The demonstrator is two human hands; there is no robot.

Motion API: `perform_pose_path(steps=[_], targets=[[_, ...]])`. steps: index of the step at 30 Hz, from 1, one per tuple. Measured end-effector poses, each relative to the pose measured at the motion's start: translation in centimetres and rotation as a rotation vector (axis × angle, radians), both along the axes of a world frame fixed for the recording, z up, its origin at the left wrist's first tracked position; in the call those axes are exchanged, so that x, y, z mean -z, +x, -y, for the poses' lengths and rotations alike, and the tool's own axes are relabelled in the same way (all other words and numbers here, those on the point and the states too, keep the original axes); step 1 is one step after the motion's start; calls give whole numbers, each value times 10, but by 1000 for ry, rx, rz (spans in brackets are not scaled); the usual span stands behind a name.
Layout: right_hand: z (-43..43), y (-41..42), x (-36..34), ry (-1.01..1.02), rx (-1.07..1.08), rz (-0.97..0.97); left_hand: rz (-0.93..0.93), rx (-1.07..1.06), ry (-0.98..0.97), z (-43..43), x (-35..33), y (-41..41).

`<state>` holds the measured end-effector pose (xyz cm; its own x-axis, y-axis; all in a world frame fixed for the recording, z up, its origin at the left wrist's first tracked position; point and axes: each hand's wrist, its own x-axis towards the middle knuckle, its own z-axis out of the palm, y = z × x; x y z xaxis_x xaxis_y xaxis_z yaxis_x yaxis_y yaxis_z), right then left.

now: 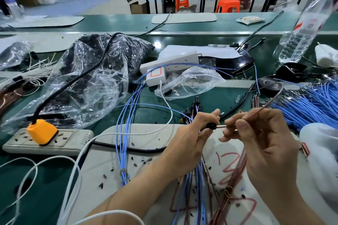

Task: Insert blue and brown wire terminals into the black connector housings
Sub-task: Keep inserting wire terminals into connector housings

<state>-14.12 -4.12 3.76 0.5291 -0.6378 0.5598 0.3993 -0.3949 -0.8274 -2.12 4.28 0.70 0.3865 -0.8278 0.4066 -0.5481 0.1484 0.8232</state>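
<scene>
A green workbench fills the view, its left and right ends cut off. On its left half slumps a big clear bag of dark parts too crumpled over to make out singly. Nearer lies a white mat, scribbled in red and partly covered by both forearms. A heap of blue wires runs off the right edge. A grey power strip sits at the left, with a water bottle blurred at the upper right.

Above the mat, the left hand has its fingers curled round the black connector housing. Only the housing's round end shows, facing right; its body is buried in the fist. The right hand, just beside it, pinches the brown wire between thumb and fingertips. The wire's long axis lies level, pointing left into the housing, then climbs up and right behind the fingers and curls into a loop. Its terminal is hidden where wire meets housing, so how deep it sits cannot be told.
</scene>
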Motion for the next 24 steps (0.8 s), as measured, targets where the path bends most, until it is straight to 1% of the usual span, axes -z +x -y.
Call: perform_pose_path(steps=[4, 7, 10, 14, 16, 18, 19, 24], targets=[[0, 0, 1, -27, 3, -2, 22, 3, -3, 0, 1, 1], [0, 1, 1, -60, 27, -41, 69, 9, -40, 1, 0, 1], [3, 1, 5, -102, 24, -125, 118, -22, -81, 1, -1, 0], [6, 5, 9, -261, 53, -270, 181, -82, -101, 1, -2, 0], [6, 5, 12, -222, 41, -288, 188, -111, -121, 1, -2, -1], [7, 6, 14, -82, -49, -286, 131, -135, -160, 1, -3, 0], [7, 6, 15, -30, -81, -290, 63, -121, -177, 1, -4, -1], [5, 7, 13, 56, -89, -281, -234, 7, -223, 0, -10, -7]])
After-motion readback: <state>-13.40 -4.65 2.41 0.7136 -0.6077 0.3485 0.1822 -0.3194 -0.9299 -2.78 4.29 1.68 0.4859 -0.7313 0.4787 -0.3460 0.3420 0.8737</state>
